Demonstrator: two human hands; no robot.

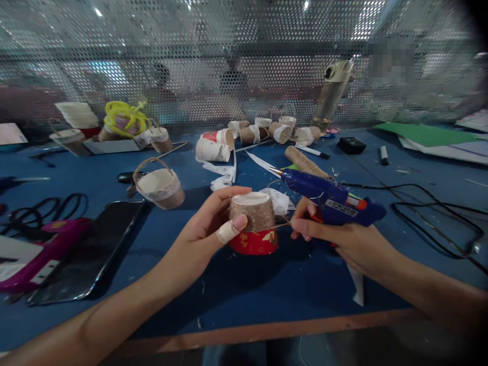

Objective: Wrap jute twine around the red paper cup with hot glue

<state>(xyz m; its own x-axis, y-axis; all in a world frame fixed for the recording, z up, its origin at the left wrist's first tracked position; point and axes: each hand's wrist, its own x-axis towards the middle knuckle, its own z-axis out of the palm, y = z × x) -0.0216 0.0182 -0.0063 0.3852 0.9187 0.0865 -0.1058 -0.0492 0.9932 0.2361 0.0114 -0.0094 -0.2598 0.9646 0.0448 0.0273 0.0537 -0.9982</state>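
Note:
My left hand [208,226] grips an upside-down red paper cup [254,223] whose upper part is wound with brown twine. The thumb wears a pale bandage and presses on the twine. My right hand [335,239] is closed round a blue glue gun [328,199], its nozzle pointing left and away, just behind the cup. The fingertips of that hand also pinch a loose end of twine [284,222] beside the cup. Both hands hover just above the blue table [267,284].
A twine-covered cup basket with a handle [160,185] stands at left, a black phone [91,249] and a magenta tool [38,254] beside it. Several cups [263,133], a twine spool [305,162], a marker, a bottle [331,96] and black cable [430,203] lie behind. A perforated metal screen closes the back.

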